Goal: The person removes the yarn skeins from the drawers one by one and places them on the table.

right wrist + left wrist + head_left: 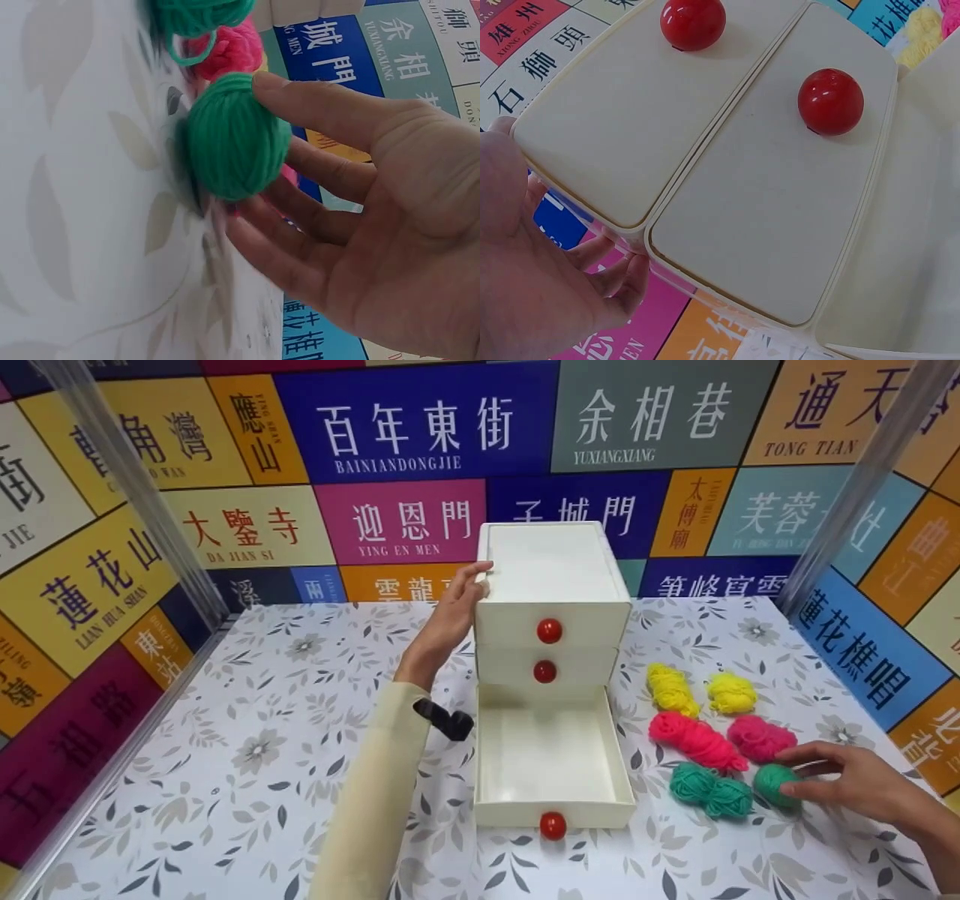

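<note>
A white three-drawer cabinet (555, 559) with red knobs stands on the table, its bottom drawer (551, 761) pulled out and bare inside. My left hand (454, 611) rests against the cabinet's upper left side; the left wrist view shows its fingers touching the side near the two closed drawer fronts (757, 180). At the right, my right hand (851, 780) holds a small green ball of yarn (238, 139) between thumb and fingers, low by the tabletop. Beside it lie a green yarn skein (711, 791) and a pink ball of yarn (761, 737).
Farther back are a red-pink skein (697, 741), a yellow skein (673, 690) and a yellow ball of yarn (731, 693). The table has a leaf-patterned cover (255, 750). Colourful sign-printed walls (420, 427) stand behind and at both sides, with clear posts at the corners.
</note>
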{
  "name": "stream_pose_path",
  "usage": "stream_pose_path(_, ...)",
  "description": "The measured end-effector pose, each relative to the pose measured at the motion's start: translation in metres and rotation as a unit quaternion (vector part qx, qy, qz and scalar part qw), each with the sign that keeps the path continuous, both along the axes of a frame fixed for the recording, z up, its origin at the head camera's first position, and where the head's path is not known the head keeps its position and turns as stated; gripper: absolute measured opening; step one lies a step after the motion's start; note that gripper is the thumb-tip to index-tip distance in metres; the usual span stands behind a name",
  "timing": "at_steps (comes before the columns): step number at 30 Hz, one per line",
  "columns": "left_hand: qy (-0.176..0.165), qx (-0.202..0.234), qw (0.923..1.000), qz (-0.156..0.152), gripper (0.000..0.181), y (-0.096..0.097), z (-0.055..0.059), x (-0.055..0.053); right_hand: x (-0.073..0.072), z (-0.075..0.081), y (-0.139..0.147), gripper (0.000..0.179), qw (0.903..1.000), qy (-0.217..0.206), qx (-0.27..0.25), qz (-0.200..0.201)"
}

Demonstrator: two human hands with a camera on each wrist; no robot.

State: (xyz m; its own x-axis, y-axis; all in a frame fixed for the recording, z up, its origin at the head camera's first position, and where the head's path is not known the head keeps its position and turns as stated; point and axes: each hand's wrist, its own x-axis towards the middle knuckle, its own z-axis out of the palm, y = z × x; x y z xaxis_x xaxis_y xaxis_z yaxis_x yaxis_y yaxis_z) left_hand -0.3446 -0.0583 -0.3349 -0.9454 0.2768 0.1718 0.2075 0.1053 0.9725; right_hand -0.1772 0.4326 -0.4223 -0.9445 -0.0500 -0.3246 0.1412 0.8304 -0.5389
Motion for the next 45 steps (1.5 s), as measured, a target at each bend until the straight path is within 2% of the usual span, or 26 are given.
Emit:
stream_pose_path(8,0.000,-0.001,1.0000,0.005,0.042,0.000,0.001,0.000,0.000,0.018,-0.013,0.076,0.9988,0.020,0.003,-0.045)
stream_pose_path(15,0.004,-0.005,1.0000,0.006,0.042,0.001,0.000,0.000,0.000,0.030,-0.038,0.077,0.9960,0.031,-0.042,-0.073)
stream_pose_path(20,0.003,-0.012,0.9999,0.010,0.041,0.001,0.001,-0.001,0.002,0.040,-0.058,0.068,0.9929,0.045,-0.078,-0.078)
stream_pose_path(24,-0.001,-0.013,0.9999,0.010,0.041,0.001,0.002,0.000,0.002,0.049,-0.076,0.065,0.9887,0.033,-0.121,-0.082)
stream_pose_path(29,-0.007,-0.005,0.9999,0.011,0.041,0.000,0.002,-0.001,-0.004,0.057,-0.103,0.071,0.9880,0.034,-0.132,-0.073)
stream_pose_path(36,-0.014,-0.018,0.9996,0.019,0.041,0.001,0.001,0.000,-0.006,0.061,-0.134,0.057,0.9823,0.072,-0.170,-0.027)
stream_pose_path(41,-0.011,-0.013,0.9997,0.018,0.041,0.002,0.001,-0.001,0.000,0.060,-0.150,0.051,0.9718,0.065,-0.226,-0.014)
stream_pose_path(45,-0.009,-0.014,0.9997,0.017,0.041,0.001,0.001,-0.001,0.003,0.062,-0.160,0.047,0.9588,0.051,-0.279,-0.003)
